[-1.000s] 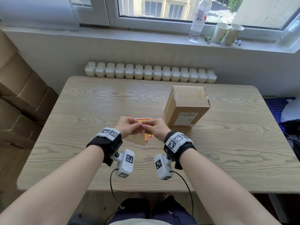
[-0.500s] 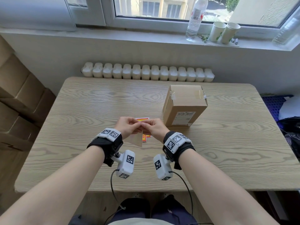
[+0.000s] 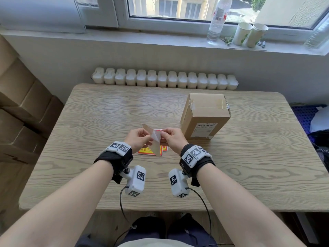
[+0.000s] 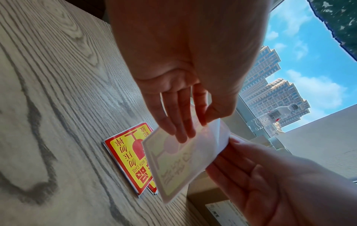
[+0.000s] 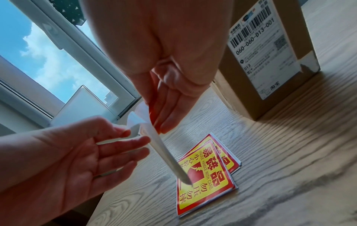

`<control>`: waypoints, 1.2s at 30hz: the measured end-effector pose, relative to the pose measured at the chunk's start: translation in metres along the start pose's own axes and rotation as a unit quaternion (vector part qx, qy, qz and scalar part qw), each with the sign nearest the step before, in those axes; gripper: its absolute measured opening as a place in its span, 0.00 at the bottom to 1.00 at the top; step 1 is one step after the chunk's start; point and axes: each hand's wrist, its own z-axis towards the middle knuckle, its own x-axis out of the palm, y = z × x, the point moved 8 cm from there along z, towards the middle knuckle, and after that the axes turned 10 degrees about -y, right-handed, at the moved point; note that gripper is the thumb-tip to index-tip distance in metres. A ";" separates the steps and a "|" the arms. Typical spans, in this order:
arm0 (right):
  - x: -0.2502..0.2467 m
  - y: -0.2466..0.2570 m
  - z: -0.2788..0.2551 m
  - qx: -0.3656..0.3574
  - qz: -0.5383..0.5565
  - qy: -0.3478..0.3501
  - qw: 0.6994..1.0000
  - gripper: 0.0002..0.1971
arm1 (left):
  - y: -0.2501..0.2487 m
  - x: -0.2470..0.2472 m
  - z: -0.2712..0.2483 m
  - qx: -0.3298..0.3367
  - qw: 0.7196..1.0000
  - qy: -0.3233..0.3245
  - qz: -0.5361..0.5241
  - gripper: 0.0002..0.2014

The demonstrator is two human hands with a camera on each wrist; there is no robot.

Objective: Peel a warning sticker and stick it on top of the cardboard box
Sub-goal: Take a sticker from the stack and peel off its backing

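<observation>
My left hand (image 3: 147, 138) and right hand (image 3: 163, 135) hold one warning sticker (image 3: 156, 143) on edge above the table, just left of the cardboard box (image 3: 204, 111). In the right wrist view my right hand (image 5: 160, 120) pinches the sticker's red-printed sheet (image 5: 170, 154), and my left hand (image 5: 133, 137) pinches the white backing paper (image 5: 135, 120), which curls away from it at the top. From the left wrist view my left hand (image 4: 193, 122) grips the pale sheet (image 4: 177, 160), with its print showing through. The box stands upright, its taped top bare.
Several red and yellow stickers (image 3: 146, 151) lie stacked on the wooden table (image 3: 99, 122) under my hands. A bottle (image 3: 218, 18) and two paper cups (image 3: 249, 33) stand on the window sill. Stacked cardboard boxes (image 3: 21, 104) stand left of the table.
My hands have drawn slightly apart. The backing has come away from the sticker's upper part, and a corner of it now sticks up to the left.
</observation>
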 end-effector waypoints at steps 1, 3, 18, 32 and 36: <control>0.002 0.000 -0.001 0.003 0.010 0.010 1.000 0.10 | 0.000 0.000 0.000 0.001 1.000 -0.002 -0.001 0.13; 0.005 0.002 -0.004 0.009 0.032 0.021 0.999 0.08 | 0.000 0.000 0.000 0.003 1.000 0.001 -0.001 0.12; 0.001 -0.006 0.009 -0.038 -0.052 -0.049 0.997 0.04 | 0.001 -0.003 0.006 0.010 0.999 0.010 0.046 0.11; -0.029 -0.048 0.027 -0.003 -0.043 -0.152 0.987 0.12 | 0.069 -0.052 0.029 -0.065 0.981 -0.108 0.148 0.14; -0.044 -0.053 0.032 0.002 -0.062 -0.177 0.982 0.06 | 0.078 -0.058 0.028 -0.084 0.974 -0.131 0.166 0.13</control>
